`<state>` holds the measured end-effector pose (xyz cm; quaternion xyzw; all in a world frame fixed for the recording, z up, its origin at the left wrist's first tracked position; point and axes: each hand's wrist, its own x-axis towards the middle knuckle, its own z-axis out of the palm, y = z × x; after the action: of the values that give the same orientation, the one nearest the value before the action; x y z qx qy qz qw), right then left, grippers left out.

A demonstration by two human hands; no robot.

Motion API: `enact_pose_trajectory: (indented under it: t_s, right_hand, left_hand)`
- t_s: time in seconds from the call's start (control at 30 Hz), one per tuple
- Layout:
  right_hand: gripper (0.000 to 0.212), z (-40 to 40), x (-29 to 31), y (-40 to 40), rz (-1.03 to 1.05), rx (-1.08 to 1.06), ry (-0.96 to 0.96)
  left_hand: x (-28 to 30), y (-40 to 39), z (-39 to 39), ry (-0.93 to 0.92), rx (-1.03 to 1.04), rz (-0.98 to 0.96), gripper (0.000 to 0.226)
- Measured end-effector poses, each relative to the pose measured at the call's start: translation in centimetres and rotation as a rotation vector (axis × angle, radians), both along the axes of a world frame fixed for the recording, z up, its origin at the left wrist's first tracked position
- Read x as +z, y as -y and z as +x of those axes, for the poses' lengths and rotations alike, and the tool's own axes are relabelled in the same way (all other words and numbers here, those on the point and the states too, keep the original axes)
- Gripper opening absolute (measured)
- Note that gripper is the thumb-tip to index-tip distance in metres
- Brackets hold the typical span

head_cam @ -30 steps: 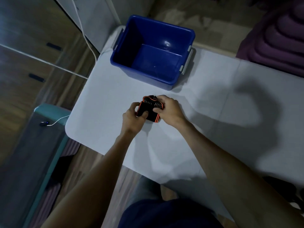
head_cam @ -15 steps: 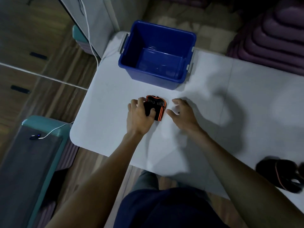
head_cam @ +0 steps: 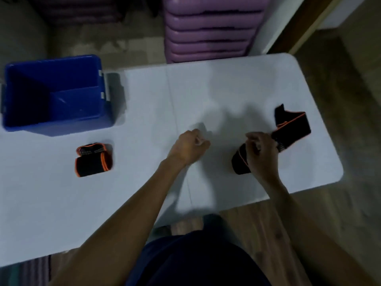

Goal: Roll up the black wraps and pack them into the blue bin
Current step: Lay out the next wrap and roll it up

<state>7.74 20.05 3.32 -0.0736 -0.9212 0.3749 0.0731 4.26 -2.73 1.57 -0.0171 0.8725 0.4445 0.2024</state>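
A rolled black wrap with orange trim point(head_cam: 93, 159) lies on the white table point(head_cam: 144, 112), just in front of the blue bin point(head_cam: 55, 93), which looks empty. At the table's right end a second black wrap point(head_cam: 290, 129) lies partly unrolled. My right hand point(head_cam: 260, 153) is closed on its near end, which bunches under my fingers. My left hand point(head_cam: 190, 145) hovers over the middle of the table as a loose fist, holding nothing.
A stack of purple ribbed mats point(head_cam: 208, 27) stands behind the table's far edge. The table's right edge and rounded corner point(head_cam: 338, 172) are close to the unrolled wrap. Wooden floor lies beyond. My dark shorts point(head_cam: 195, 261) fill the bottom.
My left hand let go of the rolled wrap, which stays by the bin. My view swung right. My right hand reached to the table's right end and took hold of the second wrap.
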Motion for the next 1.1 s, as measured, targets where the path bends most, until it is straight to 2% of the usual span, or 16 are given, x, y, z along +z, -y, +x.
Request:
enact_pose_trajectory:
  t_s: [0.1,0.17,0.23,0.3,0.37,0.47,0.53,0.63,0.73,0.83,0.87,0.97,1.03,1.1]
  right_hand:
    - [0.025,1.5,-0.9,-6.0,0.049,-0.207,0.112]
    - [0.043,1.9,-1.7,-8.4,-0.048,-0.335,0.370]
    - [0.067,1.7,-2.5,-9.7,-0.172,-0.364,0.631]
    - [0.065,1.6,-3.3,-10.5,-0.216,-0.270,0.710]
    - [0.048,1.3,-3.7,-10.9,-0.137,-0.107,0.622]
    - [0.041,-0.1,-3.1,-11.0,-0.130,-0.025,0.405]
    - [0.038,-2.2,-3.1,-10.8,-0.186,-0.021,0.294]
    - [0.028,-6.1,-3.1,-9.3,-0.170,0.100,0.231]
    - [0.033,-9.6,-3.6,-7.3,-0.409,0.079,0.298]
    - [0.032,-11.5,-4.2,-5.4,-0.521,-0.033,0.406]
    - [0.037,-11.5,-4.4,-5.1,-0.502,-0.072,0.445]
    - [0.035,-10.2,-4.2,-4.6,-0.360,-0.108,0.492]
    - [0.041,-9.4,-5.6,-4.6,-0.395,-0.095,0.542]
    - [0.052,-9.0,-7.5,-4.6,-0.410,-0.102,0.570]
  left_hand:
    - [-0.3,-7.3,-0.7,0.032,-0.147,-0.031,0.034]
    - [-0.5,-11.4,-1.0,0.039,-0.212,-0.040,0.040]
    - [-0.8,-14.6,-1.3,0.041,-0.282,-0.069,0.049]
    - [-1.1,-16.8,-1.7,0.046,-0.351,-0.127,0.049]
    - [-1.1,-17.5,-2.0,0.064,-0.334,-0.230,0.031]
    - [-0.8,-15.7,-2.3,0.069,-0.085,-0.303,0.009]
    - [-0.8,-13.4,-2.2,0.019,0.147,-0.274,0.011]
    - [-0.4,-10.3,-1.5,-0.025,0.473,-0.148,0.016]
    - [-0.1,-8.4,-0.3,0.016,0.706,-0.033,0.025]
    - [-1.2,-7.6,1.0,0.169,0.951,0.121,0.026]
    - [-1.8,-7.5,1.4,0.225,1.026,0.184,0.027]
    - [-3.0,-7.5,2.9,0.354,1.190,0.318,0.035]
    - [-2.9,-8.2,3.6,0.348,1.221,0.244,0.033]
    - [-2.6,-9.0,4.1,0.290,1.187,0.029,0.046]
